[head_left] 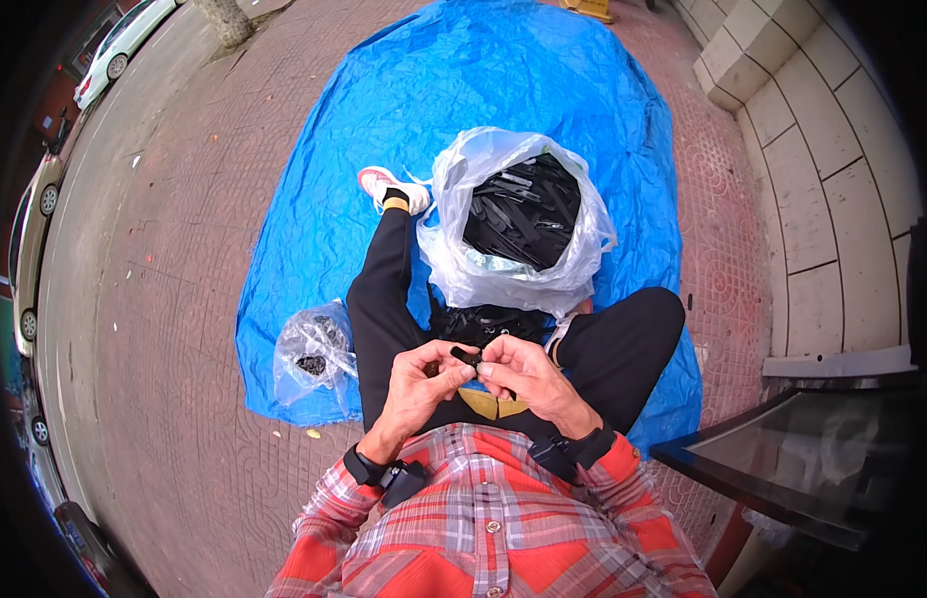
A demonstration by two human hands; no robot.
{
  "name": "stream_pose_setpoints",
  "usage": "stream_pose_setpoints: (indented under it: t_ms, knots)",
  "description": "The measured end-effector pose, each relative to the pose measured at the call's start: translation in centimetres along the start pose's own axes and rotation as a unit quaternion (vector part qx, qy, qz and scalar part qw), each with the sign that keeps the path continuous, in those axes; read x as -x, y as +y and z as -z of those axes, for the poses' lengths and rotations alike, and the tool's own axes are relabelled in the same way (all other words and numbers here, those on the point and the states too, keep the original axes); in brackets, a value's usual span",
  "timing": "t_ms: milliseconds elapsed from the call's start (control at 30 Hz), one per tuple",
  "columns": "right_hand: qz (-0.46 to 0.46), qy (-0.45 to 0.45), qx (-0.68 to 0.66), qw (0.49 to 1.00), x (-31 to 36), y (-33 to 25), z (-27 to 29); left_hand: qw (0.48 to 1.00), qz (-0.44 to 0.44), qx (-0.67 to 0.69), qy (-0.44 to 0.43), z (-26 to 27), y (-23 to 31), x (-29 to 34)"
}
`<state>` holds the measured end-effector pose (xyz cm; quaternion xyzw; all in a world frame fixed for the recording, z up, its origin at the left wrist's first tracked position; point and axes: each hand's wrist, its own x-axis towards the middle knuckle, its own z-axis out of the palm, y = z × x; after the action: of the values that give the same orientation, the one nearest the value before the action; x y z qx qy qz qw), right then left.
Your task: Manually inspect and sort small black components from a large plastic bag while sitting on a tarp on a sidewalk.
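Note:
In front of my belly, my left hand [423, 387] and my right hand [528, 377] meet, their fingers pinched round a small black piece [465, 356]. It looks like a short strip of plastic; its exact kind is too small to tell. Just beyond my hands, a loose heap of black strips [488, 321] lies between my legs. Behind that heap stands a big white plastic bag [463, 269], its mouth wide and full of long thin black pieces [523, 211]. Beside my leg on the left sits a smaller clear bag [329, 344] with small dark bits inside.
I sit on a blue tarp [384, 110] spread over reddish paving [184, 289]. On the right are a tiled wall [812, 199] and a dark-framed glass panel [782, 453] close to my arm. Parked cars [30, 249] line the road at far left, near a tree trunk [224, 20].

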<state>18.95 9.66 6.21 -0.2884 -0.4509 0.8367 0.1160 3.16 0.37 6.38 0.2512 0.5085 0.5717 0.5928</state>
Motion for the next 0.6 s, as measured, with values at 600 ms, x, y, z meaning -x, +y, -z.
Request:
stream_pose_setpoints:
  t_ms: [600]
  knots:
    - [-0.019, 0.042, -0.212, 0.976, 0.3, -0.3, -1.1, 0.971, -0.18, -0.154, 0.011, -0.1, -1.6, -0.6]
